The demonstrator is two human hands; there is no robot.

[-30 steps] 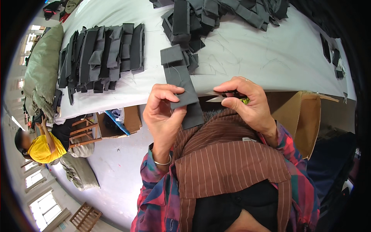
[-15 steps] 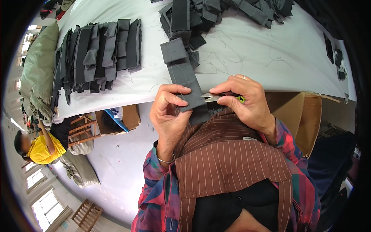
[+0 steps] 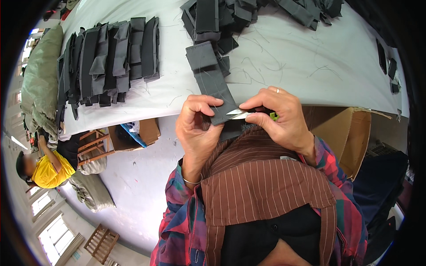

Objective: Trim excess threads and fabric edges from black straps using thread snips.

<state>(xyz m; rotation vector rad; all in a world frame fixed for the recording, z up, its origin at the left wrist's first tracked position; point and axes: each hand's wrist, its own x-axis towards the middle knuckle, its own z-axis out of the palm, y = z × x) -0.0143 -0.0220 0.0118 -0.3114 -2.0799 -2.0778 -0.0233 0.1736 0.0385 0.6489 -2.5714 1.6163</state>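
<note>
My left hand [image 3: 197, 126] pinches a dark grey fabric strip [image 3: 212, 82] near its lower end, at the table's front edge. The strip's far end lies on the white cloth, against a heap of similar strips. Between the thumb and fingers of my right hand [image 3: 279, 115] is a pair of thread snips [image 3: 238, 114], with pointed metal blades and a bit of bright green at the handle. The blades lie over the strip's right edge, close to my left fingertips. Loose threads show on the strip.
Several dark strips [image 3: 111, 60] stand in a neat row at the left of the white-covered table [image 3: 164, 99]. A loose heap of strips [image 3: 206, 17] is at the back. Below the table are cardboard boxes [image 3: 357, 137]. A person in yellow [image 3: 53, 170] is at far left beside large sacks [image 3: 42, 84].
The snips have moved left, so their blades now reach further over the strip. My left hand and the strip's lower end have shifted slightly right.
</note>
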